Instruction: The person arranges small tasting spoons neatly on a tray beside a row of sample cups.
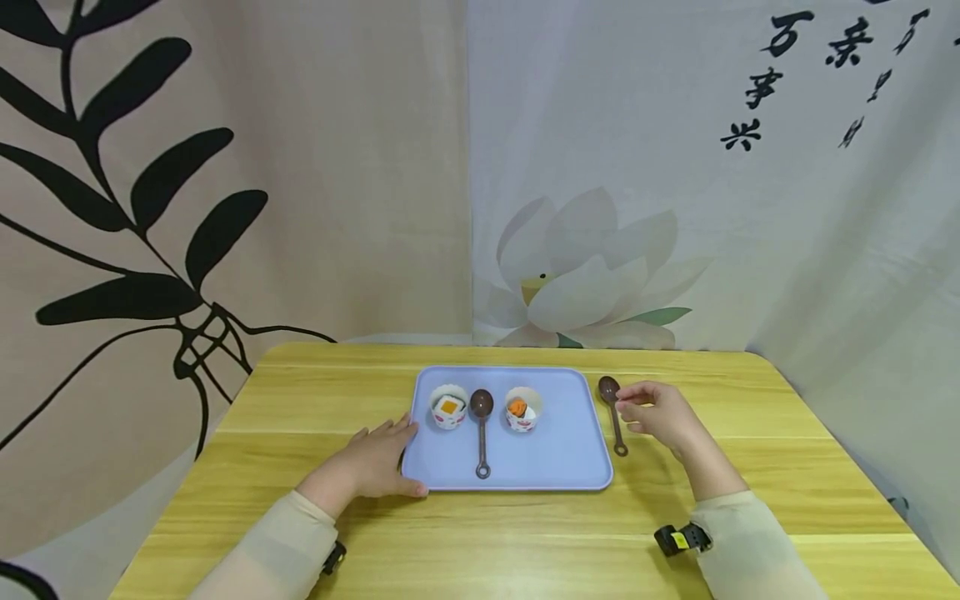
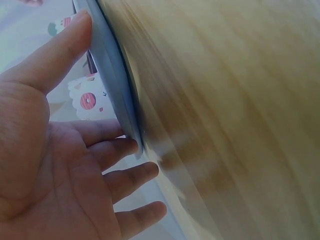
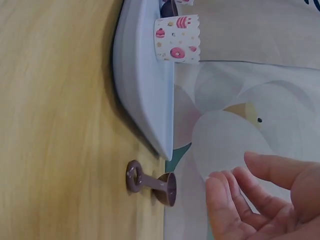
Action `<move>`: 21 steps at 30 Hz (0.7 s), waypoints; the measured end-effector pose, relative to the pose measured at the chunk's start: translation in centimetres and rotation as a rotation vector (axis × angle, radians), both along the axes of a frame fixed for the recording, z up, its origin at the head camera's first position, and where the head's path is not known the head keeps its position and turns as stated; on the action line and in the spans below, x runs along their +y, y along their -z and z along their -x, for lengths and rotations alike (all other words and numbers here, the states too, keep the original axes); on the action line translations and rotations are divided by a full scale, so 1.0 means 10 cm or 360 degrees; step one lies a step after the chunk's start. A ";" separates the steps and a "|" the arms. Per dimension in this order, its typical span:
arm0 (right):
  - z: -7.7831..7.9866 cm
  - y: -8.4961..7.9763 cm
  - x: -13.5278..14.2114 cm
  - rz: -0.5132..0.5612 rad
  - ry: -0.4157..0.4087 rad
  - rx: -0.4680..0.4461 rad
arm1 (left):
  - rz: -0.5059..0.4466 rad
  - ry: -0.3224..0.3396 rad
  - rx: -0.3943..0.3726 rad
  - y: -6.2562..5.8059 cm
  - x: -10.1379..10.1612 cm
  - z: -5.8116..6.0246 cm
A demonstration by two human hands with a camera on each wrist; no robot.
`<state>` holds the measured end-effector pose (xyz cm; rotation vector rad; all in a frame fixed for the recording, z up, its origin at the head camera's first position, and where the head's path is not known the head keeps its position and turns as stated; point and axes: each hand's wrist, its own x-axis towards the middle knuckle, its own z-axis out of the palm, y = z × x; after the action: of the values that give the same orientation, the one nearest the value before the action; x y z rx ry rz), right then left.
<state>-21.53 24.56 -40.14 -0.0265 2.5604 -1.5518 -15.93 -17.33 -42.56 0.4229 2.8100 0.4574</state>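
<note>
My left hand (image 1: 375, 461) rests at the left end of a light blue tray (image 1: 555, 458), fingers spread and thumb by the front corner. In the left wrist view the fingers (image 2: 131, 181) are nearly straight along the tray's rim. On the tray stand a paper cup with a white and yellow piece (image 1: 449, 407), a brown spoon (image 1: 482, 425) and a paper cup with orange and white pieces (image 1: 522, 409). A second brown spoon (image 1: 617, 421) lies on the table right of the tray. Beside it hovers my right hand (image 1: 658, 414), fingers loosely bent, holding nothing; the right wrist view shows a gap to the spoon.
The wooden table (image 1: 525, 542) runs around the tray on all sides. A printed cloth (image 1: 375, 167) with leaves, a lotus and characters hangs right behind its back edge. Dark straps with devices (image 1: 682, 540) sit on both wrists.
</note>
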 end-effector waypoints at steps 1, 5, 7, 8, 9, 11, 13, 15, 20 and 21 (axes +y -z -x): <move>0.01 0.01 0.01 0.0012 0.0008 -0.0014 | -0.0002 -0.0002 -0.0002 0.00 0.00 0.00; 0.06 0.04 0.01 0.0044 0.0026 -0.0059 | -0.0005 0.0002 0.0002 0.02 -0.01 0.00; 0.08 0.06 0.01 0.0049 0.0027 -0.0077 | -0.0002 0.0006 0.0004 0.03 -0.01 0.00; 0.09 0.06 0.01 0.0048 0.0029 -0.0083 | -0.0001 0.0009 0.0006 0.03 -0.02 0.00; 0.10 0.07 0.02 0.0052 0.0032 -0.0089 | 0.0000 0.0009 0.0005 0.03 -0.01 0.00; 0.12 0.09 0.02 0.0059 0.0037 -0.0101 | -0.0002 0.0008 0.0004 0.02 -0.01 0.00; 0.13 0.11 0.02 0.0075 0.0040 -0.0117 | -0.0004 0.0006 0.0002 0.02 -0.01 0.00; 0.15 0.12 0.02 0.0089 0.0051 -0.0133 | -0.0004 0.0004 0.0000 0.01 -0.01 0.00; 0.19 0.17 0.02 0.0084 0.0086 -0.0176 | -0.0006 0.0005 0.0000 0.00 -0.01 0.00; 0.20 0.18 0.02 0.0081 0.0097 -0.0187 | -0.0003 0.0004 0.0000 0.00 -0.01 0.00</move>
<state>-23.51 24.81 -41.95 0.1341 2.4530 -1.5888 -15.94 -17.43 -42.56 0.4269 2.8088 0.4599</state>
